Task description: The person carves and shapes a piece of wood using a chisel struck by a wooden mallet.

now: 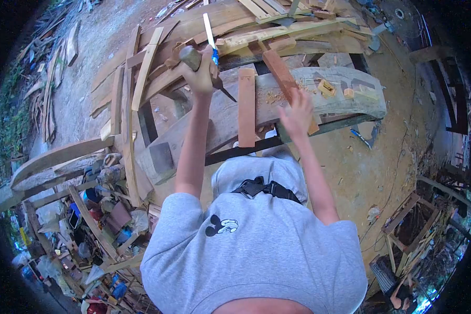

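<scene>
My left hand (pixel 199 78) is closed around a tool with a rounded grey-brown head (pixel 190 58); a dark pointed blade (pixel 226 93) sticks out below it toward the bench. Just beyond the hand lies a long pale strip with a blue end (pixel 210 32). My right hand (pixel 297 115) rests on the lower part of a reddish wooden block (pixel 280 73), its thumb spread to the side. Between my hands a flat reddish board (pixel 247 107) lies across the thick curved grey beam (pixel 345 83). Wood shavings (pixel 275 98) are scattered on the beam.
Small wood offcuts (pixel 326 88) lie on the beam at right. Long planks (pixel 230 39) are stacked beyond it. A cluttered wooden rack (pixel 97 220) stands at lower left, and an open wooden frame (pixel 411 222) at lower right. A person (pixel 400 293) is at the bottom right.
</scene>
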`<state>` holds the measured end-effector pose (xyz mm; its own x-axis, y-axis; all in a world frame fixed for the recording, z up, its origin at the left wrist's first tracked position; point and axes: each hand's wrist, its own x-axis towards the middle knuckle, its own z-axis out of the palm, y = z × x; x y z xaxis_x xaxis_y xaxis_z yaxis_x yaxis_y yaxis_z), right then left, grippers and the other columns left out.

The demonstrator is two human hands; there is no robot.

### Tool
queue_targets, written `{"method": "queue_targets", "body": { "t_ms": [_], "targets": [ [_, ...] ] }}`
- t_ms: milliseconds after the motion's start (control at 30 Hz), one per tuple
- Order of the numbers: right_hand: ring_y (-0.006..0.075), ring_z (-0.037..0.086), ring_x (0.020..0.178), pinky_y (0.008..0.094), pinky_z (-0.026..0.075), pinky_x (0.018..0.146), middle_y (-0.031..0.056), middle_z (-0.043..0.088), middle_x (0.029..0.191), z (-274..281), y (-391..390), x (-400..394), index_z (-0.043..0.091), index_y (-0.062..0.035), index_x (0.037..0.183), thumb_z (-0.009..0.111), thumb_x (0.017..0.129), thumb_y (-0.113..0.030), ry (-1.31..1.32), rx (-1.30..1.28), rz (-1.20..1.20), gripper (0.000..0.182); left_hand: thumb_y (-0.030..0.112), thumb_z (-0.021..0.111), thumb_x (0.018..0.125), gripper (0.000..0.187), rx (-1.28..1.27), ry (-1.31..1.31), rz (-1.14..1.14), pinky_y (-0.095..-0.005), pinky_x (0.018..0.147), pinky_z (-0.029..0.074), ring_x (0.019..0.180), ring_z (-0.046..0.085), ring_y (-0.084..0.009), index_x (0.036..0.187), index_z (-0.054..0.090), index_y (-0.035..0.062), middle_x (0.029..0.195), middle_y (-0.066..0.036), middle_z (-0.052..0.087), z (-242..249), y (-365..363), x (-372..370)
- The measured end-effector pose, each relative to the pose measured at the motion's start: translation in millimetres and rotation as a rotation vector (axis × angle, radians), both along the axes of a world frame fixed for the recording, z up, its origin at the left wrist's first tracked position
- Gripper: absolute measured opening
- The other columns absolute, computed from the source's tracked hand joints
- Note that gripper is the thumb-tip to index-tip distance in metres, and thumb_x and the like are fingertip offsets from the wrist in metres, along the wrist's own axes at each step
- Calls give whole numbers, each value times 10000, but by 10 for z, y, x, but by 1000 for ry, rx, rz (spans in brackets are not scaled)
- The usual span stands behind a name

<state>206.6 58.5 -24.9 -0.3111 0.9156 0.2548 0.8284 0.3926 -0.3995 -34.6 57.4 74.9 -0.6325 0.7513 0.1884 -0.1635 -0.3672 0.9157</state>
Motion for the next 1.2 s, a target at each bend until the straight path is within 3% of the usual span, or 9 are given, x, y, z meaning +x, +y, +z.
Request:
{"method": "queue_targets", "body": {
  "t_ms": [100, 200, 400, 667, 767, 933, 967, 1033, 1200],
  "targets": [
    [329, 246, 1218, 421, 219, 1002, 171, 291, 1284, -41, -194, -363, 340, -110, 1259, 642, 697, -312, 72, -92, 467, 669, 84, 570, 810, 221, 105, 51, 42, -203, 328, 271, 356, 370, -60, 634, 440, 56, 456, 5, 409, -60, 113, 53],
    [319, 140, 1278, 431, 158, 1030, 163, 189, 1364, -277, -335, -577, 293, -142, 1303, 575, 744, -381, -63, -118, 587, 671, 87, 576, 808, 220, 126, 22, 53, -204, 338, 282, 360, 376, -62, 636, 442, 56, 453, 6, 412, -85, 182, 33],
    [297, 97, 1295, 455, 94, 1038, 163, 159, 1381, -277, -400, -500, 272, -155, 1319, 501, 748, -500, -151, -122, 615, 705, 93, 586, 803, 224, 61, 89, 278, -214, 357, 299, 365, 389, -65, 640, 439, 51, 466, -4, 438, -172, 289, 77],
    [315, 100, 1290, 470, 80, 1037, 161, 188, 1374, -266, -364, -515, 328, -159, 1296, 508, 716, -554, -212, -158, 648, 724, 146, 555, 817, 185, 122, 167, 232, -221, 362, 333, 408, 437, -83, 678, 460, 70, 512, -13, 459, -310, 295, 74],
    [350, 65, 1287, 486, 85, 1032, 168, 167, 1378, -273, -276, -598, 379, -176, 1268, 504, 707, -578, -145, -111, 717, 701, 139, 548, 821, 151, 157, -113, 251, -219, 424, 369, 443, 438, -82, 743, 435, 76, 534, -3, 450, -260, 283, 81],
    [374, 16, 1288, 501, 97, 1028, 166, 111, 1393, -305, -423, -669, 450, -148, 1211, 629, 638, -319, -1, -261, 667, 624, 258, 573, 819, 255, 137, -108, 372, -228, 451, 386, 454, 438, -94, 717, 411, 90, 538, -9, 445, -309, 221, -104],
    [372, 9, 1290, 500, 92, 1029, 177, 113, 1390, -354, -475, -684, 454, -76, 1187, 616, 572, -185, 136, -308, 636, 645, 307, 588, 804, 300, 153, -158, 382, -225, 445, 376, 446, 427, -96, 706, 404, 93, 528, -6, 430, -353, 201, -177],
    [369, 13, 1291, 499, 89, 1030, 182, 115, 1388, -387, -520, -707, 452, -41, 1171, 604, 569, -167, 171, -315, 623, 634, 424, 609, 760, 402, 167, -271, 317, -211, 422, 343, 430, 400, -93, 674, 383, 104, 504, 3, 390, -366, 146, -254],
    [358, 25, 1294, 498, 80, 1031, 189, 124, 1384, -366, -669, -681, 444, 14, 1141, 575, 567, -118, 243, -392, 616, 603, 403, 571, 795, 376, 116, -199, 283, -212, 382, 306, 396, 372, -82, 618, 415, 110, 482, 9, 391, -402, 149, -322]
  ]
}}
